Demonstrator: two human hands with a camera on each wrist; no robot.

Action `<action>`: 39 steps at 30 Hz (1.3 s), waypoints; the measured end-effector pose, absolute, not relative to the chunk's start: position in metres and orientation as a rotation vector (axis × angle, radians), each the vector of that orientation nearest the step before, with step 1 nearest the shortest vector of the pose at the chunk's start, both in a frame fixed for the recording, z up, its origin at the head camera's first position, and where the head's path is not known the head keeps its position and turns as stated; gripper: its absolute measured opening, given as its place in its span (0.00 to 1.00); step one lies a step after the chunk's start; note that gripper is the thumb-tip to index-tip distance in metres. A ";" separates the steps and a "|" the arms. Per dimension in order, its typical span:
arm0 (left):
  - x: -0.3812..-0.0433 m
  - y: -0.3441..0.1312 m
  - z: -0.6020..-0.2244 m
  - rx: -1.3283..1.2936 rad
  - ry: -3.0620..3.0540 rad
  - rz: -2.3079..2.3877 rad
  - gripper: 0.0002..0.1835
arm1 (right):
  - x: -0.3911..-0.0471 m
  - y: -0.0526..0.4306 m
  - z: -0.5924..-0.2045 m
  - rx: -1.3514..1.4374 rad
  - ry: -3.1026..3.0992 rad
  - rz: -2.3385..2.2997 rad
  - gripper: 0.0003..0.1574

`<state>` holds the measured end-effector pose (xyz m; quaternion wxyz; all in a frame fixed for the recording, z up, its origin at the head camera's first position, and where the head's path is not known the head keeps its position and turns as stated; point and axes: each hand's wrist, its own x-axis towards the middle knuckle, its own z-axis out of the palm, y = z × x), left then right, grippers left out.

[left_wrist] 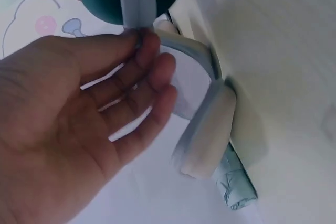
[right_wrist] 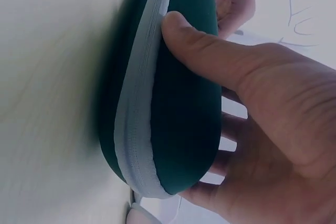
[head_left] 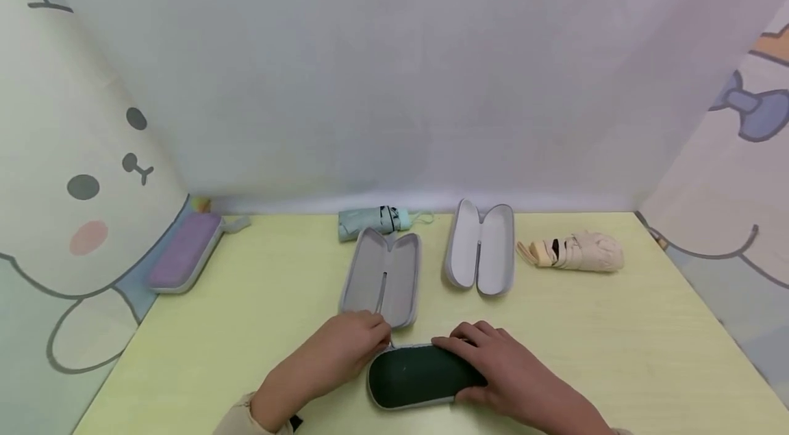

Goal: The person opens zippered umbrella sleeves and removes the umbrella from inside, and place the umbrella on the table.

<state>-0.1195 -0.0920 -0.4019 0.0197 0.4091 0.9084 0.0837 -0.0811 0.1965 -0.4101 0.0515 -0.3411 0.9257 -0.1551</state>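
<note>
A dark green zippered glasses case lies sideways at the front of the table, its lid side up. My right hand grips its right end, thumb on the near side and fingers over the far side. In the right wrist view, the grey zipper band looks closed along the near side and round the right end. At the case's far left corner my left hand pinches the zipper pull, mostly hidden behind its fingertips. Just beyond that hand stands an open grey glasses case.
Farther back are a second open case with a white lining, a folded light-blue umbrella and a folded beige umbrella. A purple case with a strap lies at the left edge. Printed curtains border the table.
</note>
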 end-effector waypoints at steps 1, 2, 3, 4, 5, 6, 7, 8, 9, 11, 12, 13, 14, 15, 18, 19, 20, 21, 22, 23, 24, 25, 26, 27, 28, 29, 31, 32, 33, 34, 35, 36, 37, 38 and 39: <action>-0.119 -0.093 -0.403 1.312 2.842 0.212 0.03 | -0.081 0.196 -0.410 -1.035 2.815 -0.475 0.45; -0.118 -0.095 -0.404 1.361 2.869 0.167 0.03 | -0.081 0.195 -0.410 -1.035 2.814 -0.476 0.45; -0.117 -0.097 -0.406 1.410 2.897 0.130 0.04 | -0.081 0.195 -0.410 -1.033 2.812 -0.480 0.44; -0.116 -0.098 -0.408 1.459 2.926 0.103 0.04 | -0.081 0.195 -0.410 -1.033 2.812 -0.483 0.44; -0.115 -0.100 -0.410 1.505 2.954 0.084 0.04 | -0.081 0.195 -0.411 -1.032 2.814 -0.486 0.44; -0.115 -0.101 -0.412 1.546 2.979 0.066 0.05 | -0.081 0.195 -0.411 -1.035 2.819 -0.490 0.44; -0.114 -0.102 -0.414 1.583 3.003 0.046 0.06 | -0.080 0.195 -0.412 -1.036 2.823 -0.493 0.44; -0.113 -0.103 -0.416 1.614 3.021 0.034 0.06 | -0.080 0.195 -0.412 -1.037 2.821 -0.497 0.44; -0.112 -0.104 -0.418 1.634 3.032 0.023 0.06 | -0.080 0.195 -0.413 -1.038 2.819 -0.502 0.44; -0.110 -0.106 -0.419 1.652 3.038 0.002 0.07 | -0.079 0.195 -0.413 -1.041 2.812 -0.513 0.44; -0.109 -0.107 -0.419 1.658 3.039 -0.012 0.07 | -0.078 0.195 -0.413 -1.042 2.810 -0.516 0.44; -0.108 -0.107 -0.419 1.661 3.039 -0.023 0.07 | -0.078 0.195 -0.413 -1.040 2.805 -0.520 0.44; -0.107 -0.109 -0.419 1.665 3.040 -0.033 0.07 | -0.078 0.194 -0.413 -1.040 2.805 -0.522 0.43; -0.107 -0.110 -0.419 1.667 3.043 -0.046 0.07 | -0.078 0.194 -0.413 -1.038 2.806 -0.523 0.43; -0.105 -0.113 -0.419 1.661 3.045 -0.067 0.07 | -0.078 0.194 -0.414 -1.031 2.814 -0.523 0.44; -0.104 -0.114 -0.418 1.655 3.043 -0.074 0.08 | -0.078 0.194 -0.414 -1.029 2.815 -0.525 0.44; -0.103 -0.116 -0.418 1.648 3.040 -0.085 0.08 | -0.078 0.194 -0.414 -1.026 2.817 -0.526 0.44; -0.102 -0.117 -0.418 1.636 3.032 -0.089 0.08 | -0.078 0.194 -0.414 -1.022 2.816 -0.527 0.44; -0.101 -0.118 -0.418 1.624 3.023 -0.089 0.09 | -0.078 0.195 -0.414 -1.021 2.817 -0.528 0.44; -0.099 -0.119 -0.417 1.611 3.013 -0.091 0.09 | -0.078 0.195 -0.414 -1.021 2.817 -0.531 0.43; -0.098 -0.120 -0.417 1.596 3.000 -0.085 0.09 | -0.078 0.195 -0.414 -1.022 2.816 -0.535 0.43; -0.097 -0.121 -0.417 1.587 2.990 -0.077 0.09 | -0.078 0.195 -0.414 -1.022 2.816 -0.536 0.44; -0.096 -0.122 -0.416 1.577 2.981 -0.063 0.08 | -0.078 0.195 -0.414 -1.021 2.818 -0.536 0.44; -0.095 -0.123 -0.416 1.571 2.971 -0.048 0.08 | -0.078 0.196 -0.413 -1.021 2.818 -0.537 0.44; -0.093 -0.124 -0.415 1.571 2.966 -0.032 0.08 | -0.078 0.196 -0.413 -1.021 2.817 -0.538 0.44; -0.092 -0.124 -0.415 1.576 2.959 -0.009 0.07 | -0.078 0.196 -0.413 -1.019 2.815 -0.538 0.44; -0.090 -0.125 -0.414 1.597 2.946 0.035 0.07 | -0.078 0.196 -0.413 -1.010 2.808 -0.536 0.44; -0.090 -0.126 -0.414 1.606 2.935 0.061 0.07 | -0.077 0.196 -0.412 -1.003 2.802 -0.536 0.43; -0.089 -0.126 -0.414 1.616 2.925 0.080 0.07 | -0.077 0.196 -0.412 -1.000 2.796 -0.537 0.43; -0.088 -0.127 -0.414 1.623 2.915 0.101 0.07 | -0.078 0.196 -0.412 -1.001 2.792 -0.537 0.43; -0.088 -0.127 -0.413 1.627 2.905 0.117 0.07 | -0.078 0.196 -0.412 -1.000 2.788 -0.537 0.43; -0.087 -0.128 -0.413 1.626 2.893 0.128 0.07 | -0.078 0.196 -0.412 -0.997 2.784 -0.539 0.43; -0.087 -0.128 -0.413 1.621 2.882 0.140 0.07 | -0.078 0.196 -0.412 -0.995 2.781 -0.541 0.43; -0.087 -0.128 -0.413 1.615 2.871 0.155 0.08 | -0.078 0.196 -0.412 -0.994 2.778 -0.541 0.43; -0.087 -0.128 -0.413 1.611 2.861 0.165 0.08 | -0.079 0.195 -0.412 -0.996 2.779 -0.541 0.43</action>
